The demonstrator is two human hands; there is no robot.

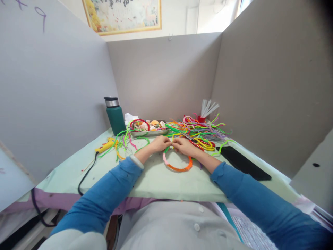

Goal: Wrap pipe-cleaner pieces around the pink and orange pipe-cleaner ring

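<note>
A ring wrapped in fuzzy pipe cleaner (179, 169) lies near the middle of the table, orange along the bottom and right, pink at the left, green near the top. My left hand (160, 143) is closed, its fingertips pinching the ring by the green section. Close against it, my right hand (183, 145) is also closed, with thumb and fingers pinched at the ring's top. The fingers hide that stretch of the ring and any small strand end there. Scissors (186, 136) lie just beyond my right hand, beside coiled yellow pipe cleaners (205, 143).
Behind my hands are a metal tray (153, 132) of shells and a heap of coloured pipe cleaners (197, 123). A red cup (201, 119) holds white glue sticks (208, 108). At left stand a green bottle (116, 119) and a corded yellow glue gun (105, 146); a black phone (241, 163) lies right.
</note>
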